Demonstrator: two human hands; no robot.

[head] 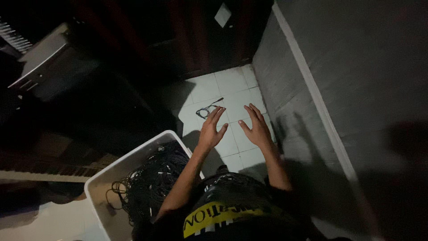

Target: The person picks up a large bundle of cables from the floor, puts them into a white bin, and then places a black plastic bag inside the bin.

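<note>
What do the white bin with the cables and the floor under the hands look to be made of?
The white bin looks like plastic: smooth, thin-walled, with rounded corners and a matte finish. The floor looks like glazed ceramic tile: pale squares with dark grout lines and a faint sheen. The dim light leaves both uncertain.

The bin (133,154) runs off the bottom edge; the upper left (a keyboard (15,40), perhaps) is lost in darkness.

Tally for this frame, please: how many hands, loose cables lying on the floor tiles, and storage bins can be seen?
Hands: 2, the left hand and the right hand, both open and empty above the floor
Loose cables on the tiles: 1, a small coiled black cable
Bins: 1, a white bin filled with tangled dark cables
Total: 4
</note>
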